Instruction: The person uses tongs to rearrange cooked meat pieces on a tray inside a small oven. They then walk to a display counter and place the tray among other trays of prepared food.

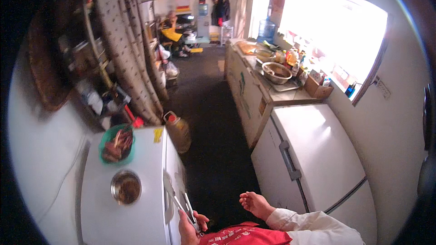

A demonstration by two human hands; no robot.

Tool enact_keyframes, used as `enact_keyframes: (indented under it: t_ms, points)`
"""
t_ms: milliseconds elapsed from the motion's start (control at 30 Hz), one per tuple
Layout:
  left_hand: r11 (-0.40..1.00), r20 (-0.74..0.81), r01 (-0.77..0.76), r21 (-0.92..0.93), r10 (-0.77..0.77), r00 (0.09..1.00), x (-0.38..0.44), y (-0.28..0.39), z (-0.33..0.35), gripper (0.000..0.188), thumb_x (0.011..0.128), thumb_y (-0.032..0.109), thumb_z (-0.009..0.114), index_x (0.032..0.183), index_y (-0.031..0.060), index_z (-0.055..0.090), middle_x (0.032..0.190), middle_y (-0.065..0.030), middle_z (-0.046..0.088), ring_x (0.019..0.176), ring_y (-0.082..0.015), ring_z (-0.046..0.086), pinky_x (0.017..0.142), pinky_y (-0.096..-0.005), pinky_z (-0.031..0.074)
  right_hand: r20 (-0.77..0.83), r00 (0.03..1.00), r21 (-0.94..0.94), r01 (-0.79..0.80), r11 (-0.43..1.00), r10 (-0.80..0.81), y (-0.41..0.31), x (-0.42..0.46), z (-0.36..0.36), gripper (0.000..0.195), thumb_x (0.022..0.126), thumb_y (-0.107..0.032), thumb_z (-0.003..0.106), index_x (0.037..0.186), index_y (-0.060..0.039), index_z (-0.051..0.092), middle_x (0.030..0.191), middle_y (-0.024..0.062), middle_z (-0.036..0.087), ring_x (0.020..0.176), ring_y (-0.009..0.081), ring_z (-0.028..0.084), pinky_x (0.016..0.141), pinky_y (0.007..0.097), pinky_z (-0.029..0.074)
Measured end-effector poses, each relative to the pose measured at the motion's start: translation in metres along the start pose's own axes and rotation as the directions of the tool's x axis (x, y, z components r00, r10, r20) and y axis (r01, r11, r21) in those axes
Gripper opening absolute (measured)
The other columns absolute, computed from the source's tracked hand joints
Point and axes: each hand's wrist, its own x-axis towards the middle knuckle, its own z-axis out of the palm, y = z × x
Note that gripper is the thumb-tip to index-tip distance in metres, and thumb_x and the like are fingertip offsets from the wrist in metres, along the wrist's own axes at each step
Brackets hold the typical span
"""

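My left hand (190,226) is closed around the handle end of a pair of metal tongs (184,207). The tongs' arms are spread and point up and away, beside the edge of a white freezer (102,217). On that freezer's top sit a shiny metal bowl (126,187) with brown contents and a green plastic basket (117,144) holding dark reddish pieces, perhaps meat. My right hand (256,205) hangs empty over the floor with its fingers loosely curled, near a white chest freezer (327,149) with a grey handle. A red apron (242,234) covers my front.
A large oil jug (178,134) stands on the dark floor (214,126) past the left freezer. Along the window runs a counter (243,88) with a steel basin (277,73) and bottles. Patterned curtains (119,41) hang left. A person (172,32) sits far back.
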Motion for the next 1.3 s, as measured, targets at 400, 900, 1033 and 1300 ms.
enact_keyframes:
  t_ms: [400,900,1033,1300]
  points:
    - [0.952,0.292,0.139,0.273,-0.220,0.931,0.294,0.081,0.104,0.063,0.095,0.068,0.030,0.090,0.0094,0.053,0.073,-0.0153,0.066,0.049,-0.0175,0.055,0.045,-0.0265,0.042,-0.188,0.969,0.360,0.218,0.907,-0.158,-0.159,0.164,-0.010,0.027,0.097,-0.026,0.048,0.098,-0.0037,0.062,0.083,0.0085,0.066,0.071,0.0184,0.061,0.062,0.0282,0.051]
    - [0.898,0.310,-0.064,0.436,-0.084,0.947,0.620,0.215,0.284,0.064,0.095,0.065,0.038,0.095,0.0044,0.055,0.074,-0.0118,0.066,0.054,-0.0121,0.057,0.045,-0.0229,0.041,-0.004,0.944,0.291,0.317,0.903,-0.330,-0.557,0.469,0.139,0.016,0.093,-0.016,0.053,0.099,-0.0027,0.060,0.079,0.0059,0.062,0.066,0.0128,0.055,0.059,0.0235,0.045]
    - [0.846,0.210,-0.106,0.523,-0.007,0.978,0.704,0.247,0.303,0.059,0.096,0.064,0.037,0.097,0.0072,0.052,0.078,-0.0132,0.068,0.055,-0.0123,0.058,0.042,-0.0223,0.040,0.133,0.953,0.152,0.252,0.956,-0.272,-0.604,0.544,0.206,0.018,0.095,-0.016,0.049,0.102,-0.0023,0.060,0.081,0.0039,0.062,0.069,0.0130,0.057,0.065,0.0243,0.048]
    - [0.885,0.224,-0.146,0.443,0.048,0.973,0.984,0.333,0.343,0.054,0.100,0.057,0.032,0.088,0.0081,0.052,0.068,-0.0105,0.065,0.047,-0.0116,0.053,0.039,-0.0236,0.037,-0.188,0.957,0.252,0.264,0.931,-0.221,-0.732,0.709,0.195,0.015,0.095,-0.019,0.051,0.098,-0.0051,0.057,0.078,0.0035,0.060,0.064,0.0123,0.054,0.054,0.0238,0.042]
